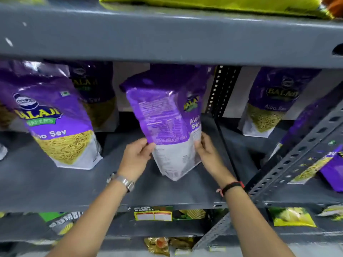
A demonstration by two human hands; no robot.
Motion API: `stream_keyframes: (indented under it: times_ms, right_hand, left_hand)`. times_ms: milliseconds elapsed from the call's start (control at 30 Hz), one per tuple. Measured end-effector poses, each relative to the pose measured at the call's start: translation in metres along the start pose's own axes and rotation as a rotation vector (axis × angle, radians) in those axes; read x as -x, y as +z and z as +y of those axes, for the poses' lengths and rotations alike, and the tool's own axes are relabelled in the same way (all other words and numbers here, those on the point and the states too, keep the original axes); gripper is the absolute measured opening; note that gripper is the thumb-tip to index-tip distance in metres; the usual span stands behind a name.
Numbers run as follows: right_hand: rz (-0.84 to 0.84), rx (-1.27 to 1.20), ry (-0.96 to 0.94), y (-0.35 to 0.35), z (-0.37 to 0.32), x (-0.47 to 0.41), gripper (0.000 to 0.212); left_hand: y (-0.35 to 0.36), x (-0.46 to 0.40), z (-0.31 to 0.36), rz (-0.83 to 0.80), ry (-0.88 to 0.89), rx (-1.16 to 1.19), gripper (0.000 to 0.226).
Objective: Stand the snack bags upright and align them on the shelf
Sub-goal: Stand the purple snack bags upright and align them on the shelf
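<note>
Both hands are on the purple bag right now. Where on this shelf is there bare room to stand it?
Bare shelf lies between the front-left bag and the held bag, which the left hand and right hand grip. A narrower strip runs between it and the slotted post. The right bay looks crowded near the leaning bags.

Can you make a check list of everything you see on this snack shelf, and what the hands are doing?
Surface: grey metal shelf, bare at the front.
Job's things: held Aloo Sev bag turned sideways, base on the shelf; front Aloo Sev bag upright, facing out; others behind.
Clutter: tipped bag in the right bay.
Hands: left hand and right hand grip the held bag's lower sides.
Cables: nothing seen.
Surroundings: slotted upright, price label, packets on the shelf below.
</note>
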State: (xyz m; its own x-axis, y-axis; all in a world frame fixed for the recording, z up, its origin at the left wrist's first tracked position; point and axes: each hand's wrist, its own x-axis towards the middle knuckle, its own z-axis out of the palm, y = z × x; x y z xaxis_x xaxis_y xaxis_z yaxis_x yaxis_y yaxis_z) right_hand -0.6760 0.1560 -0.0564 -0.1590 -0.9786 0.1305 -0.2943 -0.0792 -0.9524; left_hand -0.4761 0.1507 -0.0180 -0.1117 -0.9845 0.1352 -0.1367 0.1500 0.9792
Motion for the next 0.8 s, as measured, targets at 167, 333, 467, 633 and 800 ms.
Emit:
stream_keyframes:
  times_ms: [167,333,467,633,800]
  right_hand:
    - [0.029,-0.091,0.059,0.013,0.015,0.001,0.041]
    - [-0.032,-0.214,0.061,0.004,0.011,0.007,0.037]
    - [0.018,-0.168,0.069,0.012,0.011,0.039,0.03]
    - [0.254,-0.125,0.013,0.021,0.014,0.058,0.065]
    - [0.003,-0.293,0.141,0.022,-0.005,0.01,0.086]
  left_hand:
    - [-0.004,-0.025,-0.018,-0.149,0.007,0.075,0.026]
    - [0.008,-0.026,-0.058,-0.316,-0.064,0.015,0.079]
    - [0.008,-0.036,-0.062,-0.167,-0.091,-0.055,0.087]
    - [0.003,-0.017,-0.06,0.039,-0.031,0.003,0.056]
    - [0.03,0.028,-0.049,-0.159,0.045,0.036,0.087]
